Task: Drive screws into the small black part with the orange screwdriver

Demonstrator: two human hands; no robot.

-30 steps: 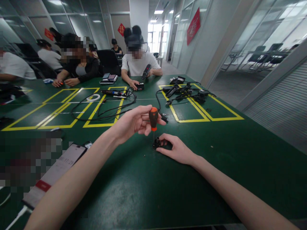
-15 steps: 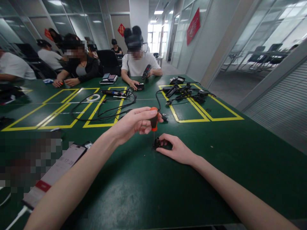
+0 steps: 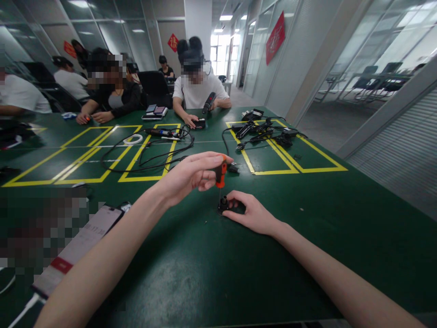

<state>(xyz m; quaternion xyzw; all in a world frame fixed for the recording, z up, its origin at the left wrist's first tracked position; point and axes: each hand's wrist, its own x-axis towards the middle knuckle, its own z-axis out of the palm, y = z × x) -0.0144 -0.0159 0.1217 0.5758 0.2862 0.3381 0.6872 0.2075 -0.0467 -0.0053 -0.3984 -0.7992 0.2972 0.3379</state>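
A phone (image 3: 77, 248) lies at the near left edge of the green surface (image 3: 211, 269), a white cable (image 3: 23, 310) running from its near end. Past it, mid-surface, the right hand (image 3: 251, 213) rests flat, its fingers (image 3: 235, 200) curled about a small black part (image 3: 223, 203) and pressing it to the surface. Directly above, the left hand (image 3: 189, 175) has its fingers closed round the orange-and-black handle of a screwdriver (image 3: 221, 175) — the tool stands upright, its thin shaft coming down into the top of the part.

Beyond the hands, yellow tape (image 3: 136, 157) marks out rectangles on the surface. Black cables (image 3: 153, 157) loop across the middle boxes, with a white ring (image 3: 132, 139) to their left, and a tangle of black tools and leads (image 3: 262, 130) sits in the right-hand box.

At the far edge a person in a white shirt (image 3: 198, 93) holds a dark tool over a small black box (image 3: 199, 123); a person in black (image 3: 114, 98) sits to the left — others behind. Glass partitions wall the room, with red signs (image 3: 275, 36) on them and a corridor running back on the right.
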